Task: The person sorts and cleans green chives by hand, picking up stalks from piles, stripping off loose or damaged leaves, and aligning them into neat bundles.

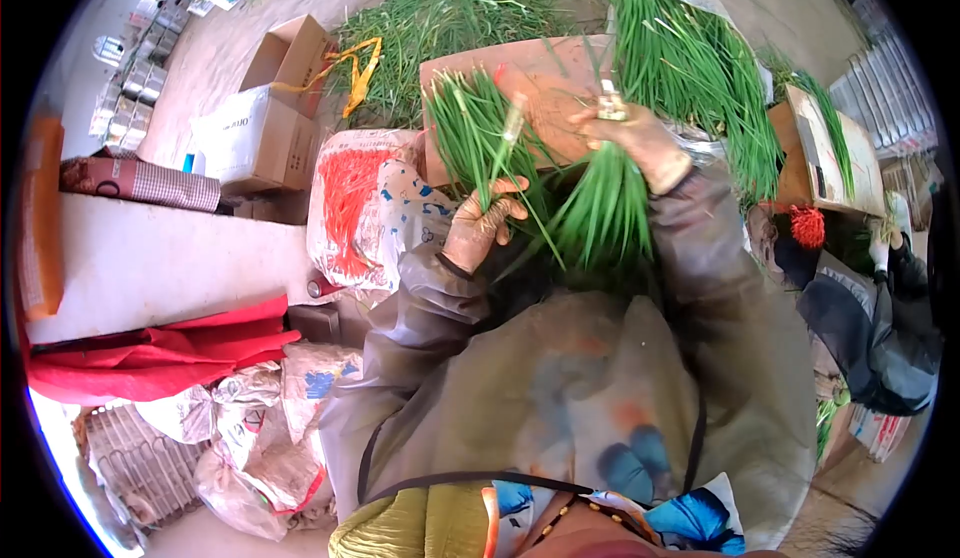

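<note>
My right hand (640, 145) grips a bunch of chives (608, 203) near its pale stem ends, with the green leaves hanging down. The fingers of my left hand (484, 224) are curled round a few chive stalks (511, 138) whose pale ends point up. Beyond my left hand, a pile of chives (462, 123) lies on a brown board (545, 88) in front of me. Both hands are over the near side of this board, apart from each other. They seem to wear thin, soiled gloves.
A larger heap of chives (690, 88) lies at the right, and loose greens (450, 8) cover the floor behind. Red ties (352, 208) rest on a sack at the left, near a cardboard box (255, 138). Another person (870, 318) works at the far right.
</note>
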The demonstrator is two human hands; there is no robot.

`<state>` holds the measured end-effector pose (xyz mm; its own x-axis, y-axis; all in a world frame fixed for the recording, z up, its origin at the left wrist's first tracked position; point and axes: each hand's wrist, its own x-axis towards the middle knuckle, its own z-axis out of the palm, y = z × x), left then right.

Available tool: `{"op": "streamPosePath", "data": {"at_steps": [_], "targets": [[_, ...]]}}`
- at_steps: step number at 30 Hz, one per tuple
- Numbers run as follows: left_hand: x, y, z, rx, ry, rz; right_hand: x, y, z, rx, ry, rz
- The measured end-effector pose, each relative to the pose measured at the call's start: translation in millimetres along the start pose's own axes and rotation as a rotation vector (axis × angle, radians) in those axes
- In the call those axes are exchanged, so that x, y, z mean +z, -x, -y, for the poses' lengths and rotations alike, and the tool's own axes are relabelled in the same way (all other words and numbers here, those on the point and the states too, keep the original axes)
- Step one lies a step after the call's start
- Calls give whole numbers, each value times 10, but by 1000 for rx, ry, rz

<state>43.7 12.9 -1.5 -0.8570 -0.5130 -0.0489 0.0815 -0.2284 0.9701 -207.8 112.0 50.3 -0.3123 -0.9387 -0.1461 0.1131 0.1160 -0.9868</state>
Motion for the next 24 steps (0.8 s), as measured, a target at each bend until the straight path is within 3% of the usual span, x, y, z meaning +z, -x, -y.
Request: {"op": "streamPosePath", "data": {"at_steps": [2,4,7,9,11,13,17,19,20,22,24], "targets": [[68,0,85,-82,-49,53,82,-215,-46,-61,29,99],[137,42,185,-67,-45,117,208,-348,-98,-134,51,26],[146,104,220,-171,-96,206,264,-422,-144,-74,-100,46],[111,133,262,-430,-69,248,238,-417,-194,-105,-107,14],[167,118,312,-373,-41,239,82,-377,-243,-50,-61,-54],[191,27,403,-338,8,264,-167,-338,-209,-155,11,-262],[187,-213,677,-421,-332,421,-668,-83,336,-360,33,-358],[265,-270,653,-143,-1234,365,-820,-82,504,-316,276,-466],[256,-276,605,-123,-1234,373,-890,-82,581,-324,332,-479],[198,-226,237,-98,-1270,340,-825,149,929,-454,108,-373],[108,-147,-221,-267,-1233,378,-793,247,1085,-499,206,-363]]}}
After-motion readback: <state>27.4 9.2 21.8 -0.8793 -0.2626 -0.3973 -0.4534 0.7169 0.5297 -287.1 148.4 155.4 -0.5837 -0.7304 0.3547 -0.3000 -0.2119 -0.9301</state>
